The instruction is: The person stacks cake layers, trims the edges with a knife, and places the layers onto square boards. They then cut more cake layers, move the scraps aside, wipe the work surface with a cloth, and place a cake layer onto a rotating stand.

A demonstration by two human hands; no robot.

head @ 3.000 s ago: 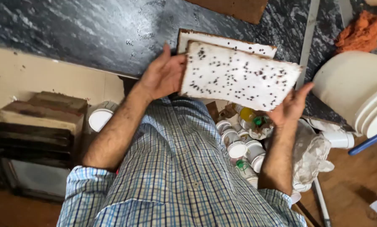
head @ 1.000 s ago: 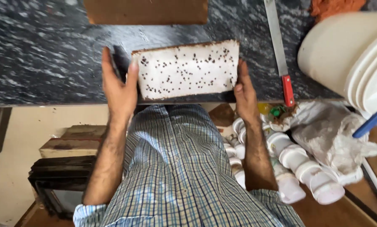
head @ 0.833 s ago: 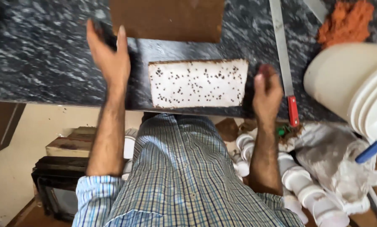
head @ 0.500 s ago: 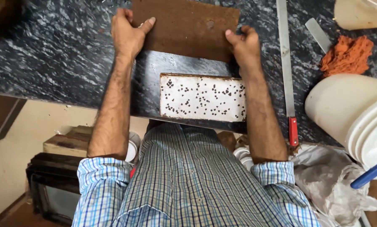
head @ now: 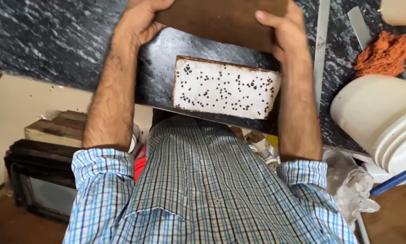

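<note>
Both hands, left hand [head: 142,20] and right hand [head: 282,27], curl fingers around the flat brown board [head: 221,18] above the speckled white slab [head: 225,88]; an even, level grip seems wise.

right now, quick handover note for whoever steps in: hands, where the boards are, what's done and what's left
Left hand: grips the left edge of the brown board, fingers curled over it.
Right hand: grips the same board's right edge.
Brown board: held over the dark stone counter, partly out of view at the top.
White speckled panel: lying flat on the counter near its front edge, nobody touching it.
Done: panel set down, brown board in both hands.
Left: brown board not yet put down.
</note>
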